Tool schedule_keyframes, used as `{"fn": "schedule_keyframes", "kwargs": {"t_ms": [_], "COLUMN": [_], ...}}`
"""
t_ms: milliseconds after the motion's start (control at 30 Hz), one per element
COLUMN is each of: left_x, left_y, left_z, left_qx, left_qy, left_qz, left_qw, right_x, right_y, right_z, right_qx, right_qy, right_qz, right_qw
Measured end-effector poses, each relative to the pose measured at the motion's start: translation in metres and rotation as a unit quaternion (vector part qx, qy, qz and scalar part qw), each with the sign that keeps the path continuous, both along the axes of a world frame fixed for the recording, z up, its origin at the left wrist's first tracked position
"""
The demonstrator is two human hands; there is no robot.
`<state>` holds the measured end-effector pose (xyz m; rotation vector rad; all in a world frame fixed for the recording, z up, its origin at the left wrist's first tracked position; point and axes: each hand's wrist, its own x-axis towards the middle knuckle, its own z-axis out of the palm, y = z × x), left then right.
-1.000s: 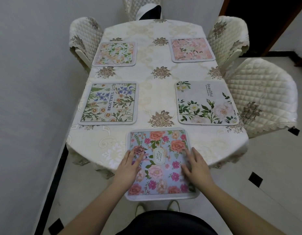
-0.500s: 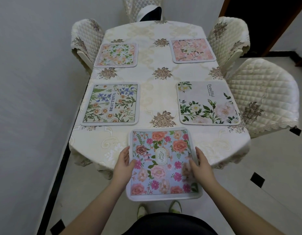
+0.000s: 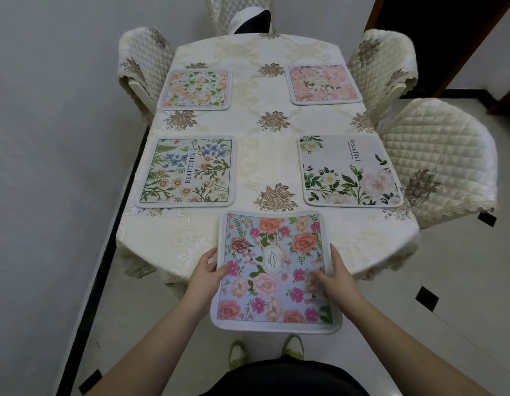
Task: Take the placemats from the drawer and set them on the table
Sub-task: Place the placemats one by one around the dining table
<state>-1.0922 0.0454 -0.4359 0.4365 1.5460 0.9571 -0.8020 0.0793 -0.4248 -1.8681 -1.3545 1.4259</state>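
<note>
The tabletop (image 3: 248, 155), under a cream cloth, is filling the middle of the frame, with quilted chairs (image 3: 436, 164) standing around it at the upper left, top and right. Four mats are lying flat on it: a green-and-peach one (image 3: 195, 90) at upper left, a pink one (image 3: 323, 84) at upper right, a daisy mat (image 3: 186, 171) at middle left and a white-rose mat (image 3: 351, 171) at middle right. The fifth mat (image 3: 273, 270), blue with roses, is sitting at lower centre, its far half lying on the cloth and its near half overhanging the edge toward the person. The left hand (image 3: 203, 277) is gripping its left edge, thumb on top, fingers curled beneath; the right hand (image 3: 336, 278) is pinching the right edge likewise. This looks like the last placement, being squared up. Next, the mat probably needs sliding forward until it is lying wholly on the cloth, then releasing.
</note>
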Motion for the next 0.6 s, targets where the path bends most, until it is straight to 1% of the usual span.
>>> {"fn": "schedule_keyframes", "kwargs": {"t_ms": [67, 167, 233, 333, 400, 500, 600], "left_x": [-0.003, -0.003, -0.003, -0.009, -0.013, -0.011, -0.006], "left_y": [-0.001, -0.002, -0.003, -0.002, 0.000, 0.002, 0.006], "left_z": [0.002, 0.002, 0.003, 0.011, 0.020, 0.038, 0.050], "left_qx": [0.002, 0.027, 0.046, 0.072, 0.085, 0.101, 0.113], "left_qy": [0.014, 0.089, 0.110, 0.109, 0.094, 0.098, 0.106], "left_qz": [-0.011, -0.027, -0.032, -0.045, -0.076, -0.131, -0.153], "left_qw": [1.000, 0.995, 0.992, 0.990, 0.989, 0.981, 0.976], "right_x": [-0.006, -0.011, -0.010, -0.006, -0.002, 0.005, 0.011], "right_y": [-0.006, -0.011, -0.011, -0.010, -0.011, -0.017, -0.027], "right_z": [0.003, 0.005, 0.008, 0.018, 0.028, 0.039, 0.049], "right_qx": [0.009, 0.018, 0.025, 0.029, 0.032, 0.038, 0.040], "right_qy": [0.002, 0.006, 0.014, 0.030, 0.040, 0.029, 0.029], "right_qz": [-0.008, -0.025, -0.034, -0.057, -0.076, -0.100, -0.130], "right_qw": [1.000, 1.000, 0.999, 0.997, 0.996, 0.994, 0.990]}}
